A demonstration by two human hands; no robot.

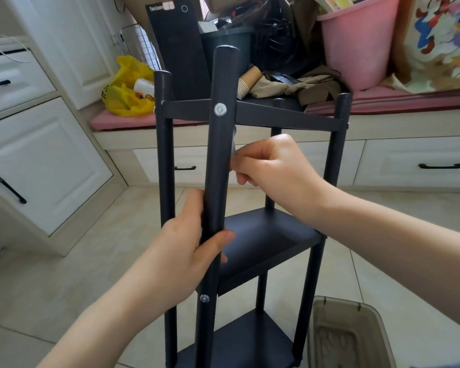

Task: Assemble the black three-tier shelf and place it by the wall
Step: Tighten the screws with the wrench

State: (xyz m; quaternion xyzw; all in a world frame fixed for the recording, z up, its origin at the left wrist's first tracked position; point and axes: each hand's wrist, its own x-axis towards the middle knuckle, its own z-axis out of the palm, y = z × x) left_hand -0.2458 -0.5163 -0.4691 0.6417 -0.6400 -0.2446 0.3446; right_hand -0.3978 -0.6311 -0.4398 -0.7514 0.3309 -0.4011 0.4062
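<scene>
Black shelf (263,243) upright on the floor (64,274), long axis 12 to 6.
My left hand (189,251) wraps its near post (218,168); my right hand (274,166) at 1 o'clock pinches a small grey piece (234,144), mostly hidden behind the post.

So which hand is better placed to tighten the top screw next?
Probably the right hand: it pinches a small grey tool just below the screw, while the left hand grips the post.

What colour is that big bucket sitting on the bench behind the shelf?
The bucket is pink; the head view, the only one here, shows it at upper right.
</scene>
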